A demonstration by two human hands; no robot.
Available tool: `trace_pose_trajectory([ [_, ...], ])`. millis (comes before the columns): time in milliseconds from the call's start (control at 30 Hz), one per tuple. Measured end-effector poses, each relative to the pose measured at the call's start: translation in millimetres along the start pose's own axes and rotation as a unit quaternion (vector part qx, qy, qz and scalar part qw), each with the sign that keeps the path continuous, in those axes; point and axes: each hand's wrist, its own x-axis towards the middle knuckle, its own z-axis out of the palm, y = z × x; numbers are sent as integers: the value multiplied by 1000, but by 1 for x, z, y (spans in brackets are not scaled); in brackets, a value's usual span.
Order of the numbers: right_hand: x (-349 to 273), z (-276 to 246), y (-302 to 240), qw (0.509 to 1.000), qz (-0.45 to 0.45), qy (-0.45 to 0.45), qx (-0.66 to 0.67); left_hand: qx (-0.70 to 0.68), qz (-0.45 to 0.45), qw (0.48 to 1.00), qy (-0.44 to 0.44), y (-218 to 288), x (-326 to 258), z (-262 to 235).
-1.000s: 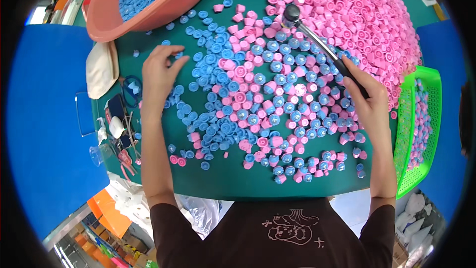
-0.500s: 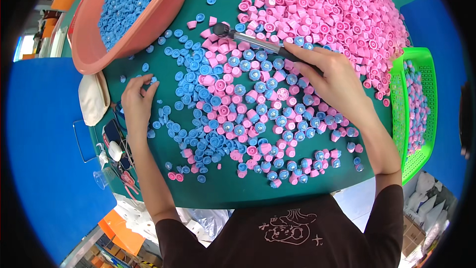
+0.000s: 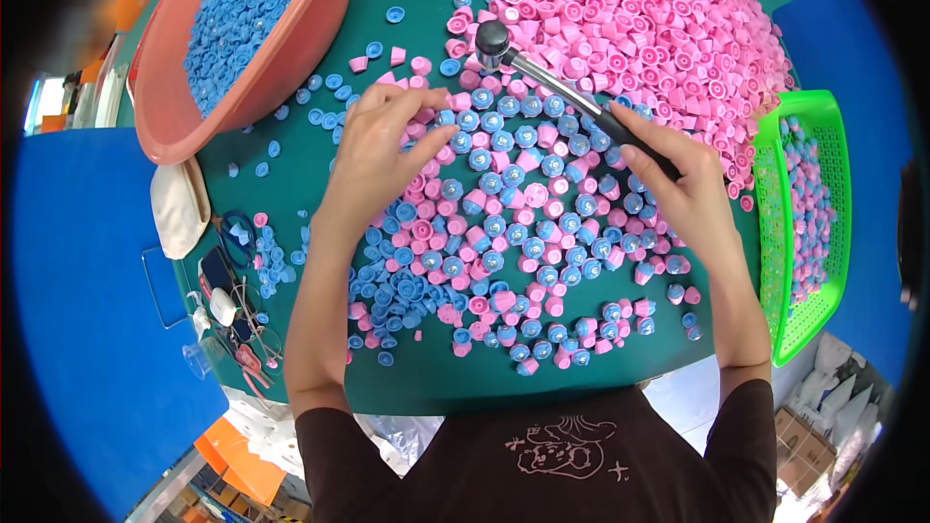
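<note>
My right hand [image 3: 683,179] grips the black handle of a small mallet [image 3: 547,77] with a silver shaft and a round black head. The head is raised over the pink cups at the upper middle. My left hand [image 3: 387,140] reaches over the left part of the spread, thumb and forefinger around a small blue cap [image 3: 444,118]. Whether that cap rests on a pink cup is hard to see. Just right of these fingers stand several pink cups topped with blue caps [image 3: 492,122]. Loose blue caps [image 3: 402,300] lie below my left wrist, mixed with bare pink cups [image 3: 423,230].
A big heap of pink cups [image 3: 649,10] covers the far right of the green table [image 3: 387,387]. At far left stands an orange basin [image 3: 325,48] of blue caps. A green basket [image 3: 823,315] of joined pieces stands at right; a phone [image 3: 218,266] and pliers [image 3: 252,368] lie at left.
My left hand has moved right and away from me, from the loose caps at the left to the pink cups. The mallet head has shifted to the right.
</note>
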Motion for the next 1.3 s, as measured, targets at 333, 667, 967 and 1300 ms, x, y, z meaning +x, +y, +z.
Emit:
trace_pose_trajectory([
  [333, -6, -3, 3, 1000, 13, -16, -16, 39, -8, 999, 23, -6, 17, -5],
  [667, -6, 0, 3, 999, -11, -22, -44, 110, 39, 993, -23, -11, 35, -2],
  [967, -3, 2, -1, 999, 11, -38, -37, 108, 26, 992, -64, -10, 39, -7],
  [1300, 6, 31, -14, 985, -143, 29, -95, 74, -64, 994, 37, -9, 8, -48],
])
